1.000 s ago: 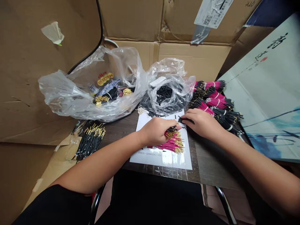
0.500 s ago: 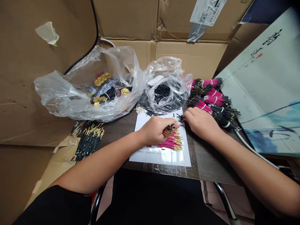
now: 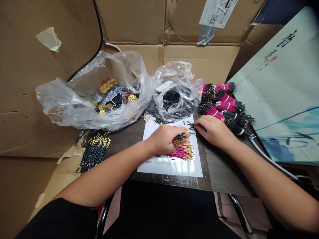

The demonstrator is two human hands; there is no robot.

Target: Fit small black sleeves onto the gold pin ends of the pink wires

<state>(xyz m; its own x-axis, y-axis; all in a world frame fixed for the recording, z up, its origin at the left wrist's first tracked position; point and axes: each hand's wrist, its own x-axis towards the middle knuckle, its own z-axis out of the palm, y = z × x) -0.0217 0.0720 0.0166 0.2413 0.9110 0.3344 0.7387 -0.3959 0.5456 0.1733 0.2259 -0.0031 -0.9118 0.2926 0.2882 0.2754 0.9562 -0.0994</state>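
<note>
My left hand (image 3: 163, 137) is closed around a bunch of thin wires (image 3: 178, 140) whose gold terminals and black sleeve ends stick out past the thumb. Below it, loose pink wires (image 3: 183, 152) with gold ends lie on a white printed sheet (image 3: 154, 168). My right hand (image 3: 211, 128) rests at the sheet's upper right edge, thumb and forefinger pinched on a small black sleeve. Beside those fingertips several loose black sleeves (image 3: 190, 124) are scattered. An open clear bag (image 3: 185, 109) full of more black sleeves (image 3: 171, 99) stands just behind.
A big clear plastic bag (image 3: 72, 103) with wire bundles sits back left. Black wires with gold tips (image 3: 94, 154) lie at the left. Tied pink and black bundles (image 3: 228, 104) are piled back right. Cardboard walls (image 3: 139, 23) and a painted panel (image 3: 281, 96) enclose the table.
My right hand has shifted slightly, its forefinger now more arched over the loose black sleeves. The left hand keeps its hold on the wires. The view has moved a little.
</note>
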